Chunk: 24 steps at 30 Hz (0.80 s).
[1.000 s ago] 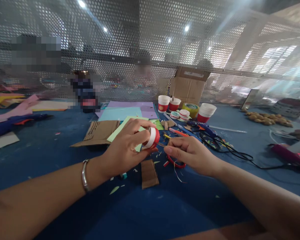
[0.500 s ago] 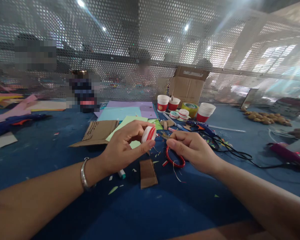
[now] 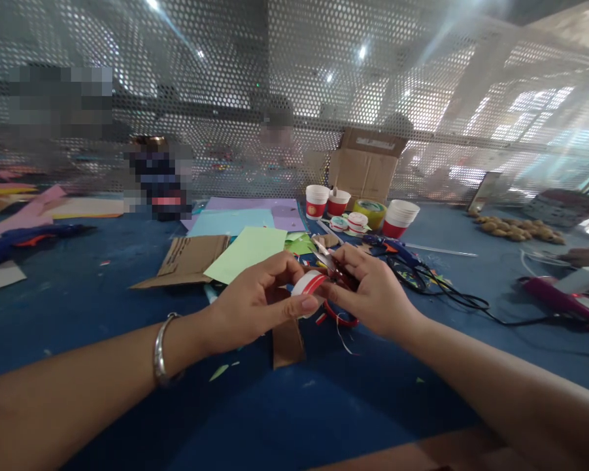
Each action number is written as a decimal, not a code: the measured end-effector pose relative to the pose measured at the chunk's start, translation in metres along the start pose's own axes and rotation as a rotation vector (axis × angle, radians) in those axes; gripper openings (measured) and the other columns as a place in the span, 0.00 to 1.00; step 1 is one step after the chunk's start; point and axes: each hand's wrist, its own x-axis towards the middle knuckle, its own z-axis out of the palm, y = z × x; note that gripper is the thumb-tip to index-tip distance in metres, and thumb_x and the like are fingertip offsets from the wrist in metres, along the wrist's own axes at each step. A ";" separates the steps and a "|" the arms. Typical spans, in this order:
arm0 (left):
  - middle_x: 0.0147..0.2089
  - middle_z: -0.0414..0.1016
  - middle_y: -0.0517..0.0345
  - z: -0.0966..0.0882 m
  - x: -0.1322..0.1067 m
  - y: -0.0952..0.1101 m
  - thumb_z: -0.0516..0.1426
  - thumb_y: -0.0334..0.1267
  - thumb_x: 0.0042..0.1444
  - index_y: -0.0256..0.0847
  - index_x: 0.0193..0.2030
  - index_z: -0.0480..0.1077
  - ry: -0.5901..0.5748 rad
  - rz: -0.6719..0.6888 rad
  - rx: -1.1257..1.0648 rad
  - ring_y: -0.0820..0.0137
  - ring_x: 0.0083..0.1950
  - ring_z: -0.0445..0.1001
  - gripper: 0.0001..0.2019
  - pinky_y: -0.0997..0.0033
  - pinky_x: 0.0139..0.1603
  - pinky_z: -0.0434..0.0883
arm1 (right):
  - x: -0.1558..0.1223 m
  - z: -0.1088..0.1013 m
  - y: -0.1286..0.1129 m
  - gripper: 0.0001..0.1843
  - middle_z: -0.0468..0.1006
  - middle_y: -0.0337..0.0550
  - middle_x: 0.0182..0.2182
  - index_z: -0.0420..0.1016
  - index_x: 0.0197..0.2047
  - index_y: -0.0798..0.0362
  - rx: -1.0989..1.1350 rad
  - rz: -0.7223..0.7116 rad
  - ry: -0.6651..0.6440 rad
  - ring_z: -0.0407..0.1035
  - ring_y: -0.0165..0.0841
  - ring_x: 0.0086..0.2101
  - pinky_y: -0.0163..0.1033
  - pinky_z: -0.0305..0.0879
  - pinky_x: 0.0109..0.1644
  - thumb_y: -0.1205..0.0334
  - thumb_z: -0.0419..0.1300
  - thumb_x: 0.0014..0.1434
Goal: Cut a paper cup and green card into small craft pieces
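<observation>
Between the thumb and fingers of my left hand point(image 3: 255, 304) is a white paper-cup piece with red stripes point(image 3: 308, 285), apparently cut from a cup. My right hand point(image 3: 377, 291) is closed around scissors point(image 3: 327, 258), whose metal blades point up and to the left. Its fingertips meet the right edge of the cup piece. Part of the scissors' handle is hidden by the fingers. Below the hands, a red loop point(image 3: 342, 320) lies on the table, partly covered. A brown cardboard strip point(image 3: 288, 345) lies under my left hand.
Light green paper point(image 3: 248, 252) and folded cardboard point(image 3: 191, 258) lie beyond my left hand. Paper cups point(image 3: 318, 201) and yellow tape point(image 3: 370, 212) stand farther back. A blue glue gun point(image 3: 392, 245) with a black cable point(image 3: 463, 302) lies to the right. Another person's hand point(image 3: 588, 256) shows at the right edge.
My two hands have come together, with the cup piece lower and farther right. The scissors have swung to point up-left, and the right fingers now meet the cup piece.
</observation>
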 end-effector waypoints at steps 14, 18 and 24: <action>0.56 0.75 0.51 -0.015 0.003 -0.020 0.66 0.43 0.55 0.43 0.35 0.66 0.206 0.181 0.314 0.62 0.55 0.75 0.12 0.62 0.46 0.80 | -0.002 -0.006 -0.005 0.21 0.59 0.34 0.25 0.63 0.31 0.51 0.089 0.000 -0.050 0.54 0.28 0.26 0.36 0.51 0.29 0.43 0.58 0.64; 0.55 0.75 0.49 -0.023 0.007 -0.021 0.65 0.44 0.56 0.43 0.35 0.69 0.262 0.306 0.525 0.60 0.56 0.74 0.11 0.58 0.49 0.78 | -0.002 -0.006 -0.005 0.25 0.58 0.33 0.24 0.61 0.29 0.51 0.112 0.025 -0.154 0.52 0.27 0.25 0.36 0.49 0.27 0.40 0.54 0.66; 0.55 0.75 0.49 -0.023 0.004 -0.012 0.64 0.40 0.58 0.43 0.35 0.70 0.311 0.381 0.762 0.59 0.56 0.75 0.07 0.54 0.56 0.73 | 0.000 -0.004 -0.002 0.27 0.57 0.33 0.23 0.60 0.26 0.52 0.102 0.050 -0.199 0.52 0.26 0.24 0.36 0.48 0.27 0.38 0.53 0.66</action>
